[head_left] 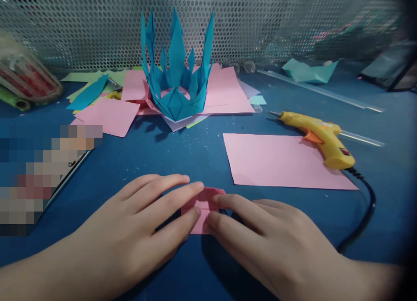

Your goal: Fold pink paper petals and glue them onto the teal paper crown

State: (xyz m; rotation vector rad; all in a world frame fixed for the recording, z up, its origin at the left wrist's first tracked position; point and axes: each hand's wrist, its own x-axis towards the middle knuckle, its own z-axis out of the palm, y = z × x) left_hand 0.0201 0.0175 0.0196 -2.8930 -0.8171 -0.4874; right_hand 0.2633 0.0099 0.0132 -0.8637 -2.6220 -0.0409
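Observation:
A small folded piece of pink paper lies on the blue table close to me. My left hand rests palm down, its fingers stretched out and their tips pressing the paper's left side. From the right, my right hand does the same, fingertips flat on the paper's right edge. Both hands cover part of the fold.
A pink sheet lies just beyond my right hand, with a yellow glue gun and its black cord beside it. A blue paper crown stands on pink sheets at the back. A teal folded boat sits far right, before mesh.

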